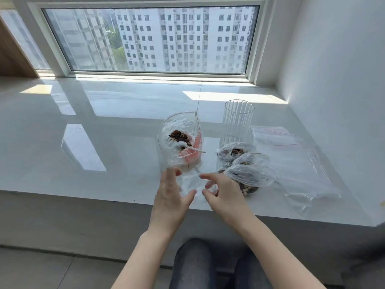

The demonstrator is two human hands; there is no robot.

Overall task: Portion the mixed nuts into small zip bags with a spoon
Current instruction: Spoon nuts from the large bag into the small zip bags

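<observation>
Sunlight is spread over a glossy white sill (104,126) under a wide window (150,38). An empty zip bag (195,188) is pinched between left hand (170,195) and right hand (225,192), just before the big nut bag (181,138) with the spoon (189,147) resting in it.

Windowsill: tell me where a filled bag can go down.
Bare sill spreads left of the big nut bag and behind it toward the window. Crowded: right of it, the glass, filled bags and empty zip bags.

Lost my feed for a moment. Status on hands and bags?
Left hand and right hand pulling an empty zip bag open. Spoon in the nut bag. Three filled bags alongside. Nothing blocking.
</observation>
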